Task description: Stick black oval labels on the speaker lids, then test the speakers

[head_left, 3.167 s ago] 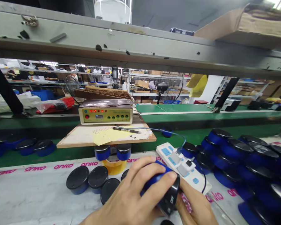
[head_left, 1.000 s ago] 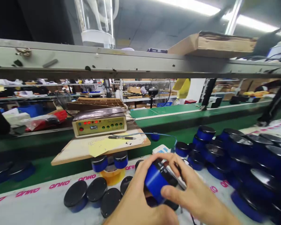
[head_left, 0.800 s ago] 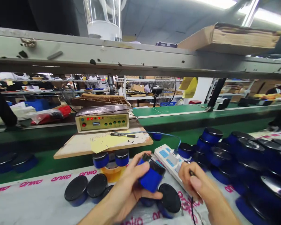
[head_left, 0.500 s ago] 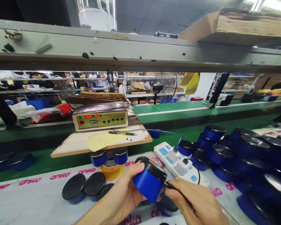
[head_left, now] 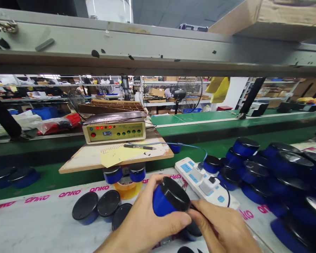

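Observation:
My left hand (head_left: 147, 218) is wrapped round a small blue speaker (head_left: 164, 200) with a black cap, tilted above the bench. The thumb lies across its lower front and the fingers are behind it. My right hand (head_left: 221, 225) is closed at the speaker's right side, pinching a thin black cable end (head_left: 193, 207) against or beside it; whether it is plugged in is hidden. Under the hands, another dark speaker (head_left: 192, 230) is partly covered. Left of my hands lie several similar black-topped units (head_left: 85, 208).
A white power strip (head_left: 186, 170) with plugged-in adapters lies behind my right hand. Many blue-black speakers (head_left: 252, 172) are piled at the right. A wooden board (head_left: 76, 163) carries a control box (head_left: 114, 131), yellow paper and a pen (head_left: 139, 147). Orange tape (head_left: 126, 190) sits below.
The speaker has turned in my left hand, so its black cap faces me more. My left thumb has moved from its top to its lower front. My right hand stays at its side.

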The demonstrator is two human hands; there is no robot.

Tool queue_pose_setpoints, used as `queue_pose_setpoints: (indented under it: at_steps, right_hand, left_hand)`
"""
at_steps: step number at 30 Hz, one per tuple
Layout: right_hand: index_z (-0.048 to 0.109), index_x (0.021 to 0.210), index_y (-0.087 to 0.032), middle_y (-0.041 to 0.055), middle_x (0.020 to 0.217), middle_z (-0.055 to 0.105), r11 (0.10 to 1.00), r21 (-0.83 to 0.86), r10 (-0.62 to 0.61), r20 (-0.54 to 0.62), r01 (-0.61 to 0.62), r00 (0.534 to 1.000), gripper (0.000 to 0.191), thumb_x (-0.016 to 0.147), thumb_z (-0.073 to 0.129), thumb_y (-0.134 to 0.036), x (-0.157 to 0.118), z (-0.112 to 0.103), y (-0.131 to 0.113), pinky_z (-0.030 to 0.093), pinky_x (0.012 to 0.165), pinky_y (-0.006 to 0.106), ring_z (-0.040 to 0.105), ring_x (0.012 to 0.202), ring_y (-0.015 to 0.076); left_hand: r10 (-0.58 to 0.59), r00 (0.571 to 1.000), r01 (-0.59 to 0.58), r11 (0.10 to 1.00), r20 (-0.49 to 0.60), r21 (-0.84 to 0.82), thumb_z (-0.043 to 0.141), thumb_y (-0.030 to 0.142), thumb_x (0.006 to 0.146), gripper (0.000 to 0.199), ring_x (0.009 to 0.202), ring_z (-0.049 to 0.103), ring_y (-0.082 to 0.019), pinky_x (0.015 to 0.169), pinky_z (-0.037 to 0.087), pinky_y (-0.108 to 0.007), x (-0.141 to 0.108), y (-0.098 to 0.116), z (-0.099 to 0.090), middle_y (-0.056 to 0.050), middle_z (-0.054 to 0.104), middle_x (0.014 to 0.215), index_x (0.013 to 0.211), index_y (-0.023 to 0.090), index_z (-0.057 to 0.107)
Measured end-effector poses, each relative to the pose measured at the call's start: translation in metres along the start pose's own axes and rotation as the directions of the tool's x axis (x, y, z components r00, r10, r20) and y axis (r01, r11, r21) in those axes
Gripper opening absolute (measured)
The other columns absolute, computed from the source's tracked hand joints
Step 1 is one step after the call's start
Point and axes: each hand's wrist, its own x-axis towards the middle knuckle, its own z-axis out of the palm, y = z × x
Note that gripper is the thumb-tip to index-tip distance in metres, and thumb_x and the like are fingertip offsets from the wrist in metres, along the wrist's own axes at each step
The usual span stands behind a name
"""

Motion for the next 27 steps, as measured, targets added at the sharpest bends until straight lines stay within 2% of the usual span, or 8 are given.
queue_pose_setpoints:
  at_steps: [3, 5, 7, 9, 10, 12, 23, 27]
  right_hand:
    - [0.051, 0.092, -0.021, -0.0046, 0.069, 0.059, 0.994, 0.113, 0.001, 0.035, -0.005, 0.999, 0.012, 0.094, 0.040, -0.017, 0.004, 0.004, 0.004, 0.042, 0.053, 0.017, 0.057, 0.058, 0.0068]
    - [0.049, 0.097, -0.023, -0.0046, 0.076, 0.060, 0.988, 0.152, 0.017, 0.080, -0.029, 0.997, 0.013, 0.093, 0.040, -0.015, 0.007, 0.008, 0.008, 0.044, 0.057, 0.014, 0.058, 0.064, 0.0056]
    - [0.047, 0.095, -0.023, -0.0037, 0.079, 0.058, 0.989, 0.147, 0.015, 0.080, -0.027, 0.997, 0.013, 0.093, 0.039, -0.013, 0.008, 0.011, 0.012, 0.045, 0.060, 0.014, 0.057, 0.067, 0.0057]
    - [0.045, 0.090, -0.022, -0.0031, 0.077, 0.054, 0.992, 0.125, -0.012, 0.037, 0.007, 0.999, 0.013, 0.092, 0.038, -0.012, 0.008, 0.013, 0.014, 0.046, 0.062, 0.015, 0.056, 0.067, 0.0064]
    - [0.044, 0.088, -0.022, -0.0028, 0.076, 0.053, 0.993, 0.114, -0.032, 0.010, 0.031, 0.999, 0.012, 0.091, 0.038, -0.011, 0.008, 0.014, 0.014, 0.046, 0.063, 0.015, 0.055, 0.067, 0.0067]
    - [0.043, 0.088, -0.022, -0.0023, 0.076, 0.053, 0.993, 0.095, -0.065, -0.022, 0.067, 0.998, 0.012, 0.091, 0.039, -0.011, 0.009, 0.015, 0.013, 0.047, 0.065, 0.014, 0.054, 0.067, 0.0069]
    - [0.041, 0.085, -0.020, -0.0014, 0.069, 0.050, 0.991, 0.071, -0.114, -0.023, 0.115, 0.993, 0.013, 0.090, 0.038, -0.009, 0.012, 0.019, 0.007, 0.046, 0.057, 0.017, 0.051, 0.060, 0.0078]
    - [0.045, 0.088, -0.019, -0.0003, 0.071, 0.052, 0.988, 0.051, -0.141, -0.030, 0.143, 0.990, 0.010, 0.091, 0.040, -0.011, 0.010, 0.018, 0.006, 0.044, 0.057, 0.019, 0.053, 0.062, 0.0088]
  left_hand:
    - [0.056, 0.998, -0.054, 0.956, 0.000, 0.288, 0.071, 0.042, 0.075, 0.064, 0.114, 0.049, -0.022, 0.099, 0.040, -0.036, -0.002, 0.001, -0.006, -0.003, 0.047, 0.126, 0.128, 0.031, 0.038]
    - [0.253, 0.967, -0.223, 0.835, 0.008, 0.504, 0.070, 0.036, 0.077, 0.069, 0.121, 0.043, -0.021, 0.104, 0.037, -0.035, -0.003, -0.001, -0.010, -0.004, 0.039, 0.130, 0.134, 0.034, 0.033]
    - [0.509, 0.855, -0.436, 0.601, 0.100, 0.670, 0.066, 0.023, 0.080, 0.070, 0.125, 0.037, -0.020, 0.107, 0.033, -0.033, -0.004, -0.003, -0.013, -0.007, 0.037, 0.129, 0.139, 0.028, 0.029]
    - [0.684, 0.696, -0.595, 0.380, 0.218, 0.708, 0.059, 0.010, 0.082, 0.061, 0.127, 0.034, -0.020, 0.110, 0.031, -0.033, -0.004, -0.003, -0.015, -0.010, 0.040, 0.128, 0.136, 0.019, 0.031]
    - [0.730, 0.634, -0.644, 0.314, 0.257, 0.697, 0.057, 0.006, 0.082, 0.054, 0.129, 0.032, -0.021, 0.110, 0.031, -0.033, -0.004, -0.003, -0.016, -0.011, 0.041, 0.129, 0.131, 0.015, 0.035]
    - [0.764, 0.577, -0.691, 0.269, 0.288, 0.671, 0.054, 0.003, 0.082, 0.040, 0.130, 0.031, -0.021, 0.110, 0.033, -0.034, -0.004, -0.001, -0.017, -0.012, 0.044, 0.130, 0.117, 0.014, 0.039]
    - [0.716, 0.641, -0.582, 0.217, 0.278, 0.783, 0.047, 0.001, 0.079, 0.027, 0.117, 0.042, -0.022, 0.096, 0.045, -0.035, -0.010, 0.004, -0.018, -0.012, 0.047, 0.120, 0.102, 0.015, 0.045]
    - [0.646, 0.720, -0.565, 0.336, 0.252, 0.754, 0.056, 0.007, 0.081, 0.032, 0.118, 0.042, -0.019, 0.098, 0.043, -0.032, -0.013, 0.011, -0.021, -0.010, 0.045, 0.124, 0.106, 0.018, 0.041]
